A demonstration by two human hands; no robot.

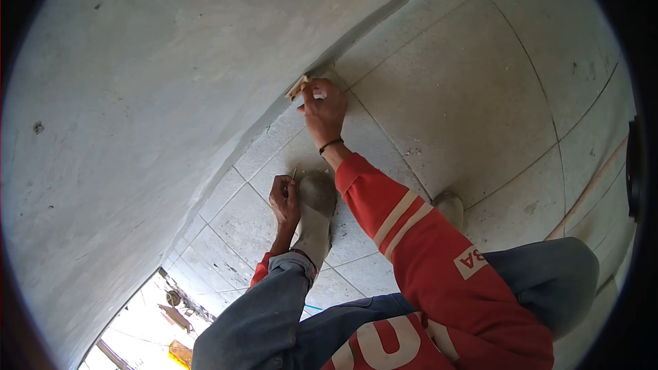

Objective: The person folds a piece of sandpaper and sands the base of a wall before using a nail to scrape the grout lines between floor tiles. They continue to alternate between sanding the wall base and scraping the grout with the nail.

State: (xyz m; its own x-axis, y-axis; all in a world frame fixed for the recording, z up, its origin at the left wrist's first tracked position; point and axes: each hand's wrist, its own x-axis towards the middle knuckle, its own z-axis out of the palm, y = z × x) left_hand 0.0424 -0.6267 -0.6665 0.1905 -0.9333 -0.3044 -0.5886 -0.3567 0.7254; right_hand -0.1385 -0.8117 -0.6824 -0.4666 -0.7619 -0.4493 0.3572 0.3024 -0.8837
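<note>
My right hand [323,109] is closed on a small, flat, pale tan piece [297,88], pressed in where the grey wall [178,96] meets the tiled floor [445,89]. A dark cord circles that wrist below the red sleeve. Lower down, beside the boot [317,195] on my left foot, my left hand [283,199] pinches a thin metal pin [295,173] that points up from the fingertips; its kind does not show. A darker grey strip [370,24] runs along the foot of the wall past my right hand.
My bent knees in jeans [250,308] frame the lower view. The other boot [449,209] stands to the right on the tiles. A pale hose-like line [589,185] crosses the floor at the far right. Bright ground with scattered items, one a yellow object [180,354], shows beyond the floor's edge.
</note>
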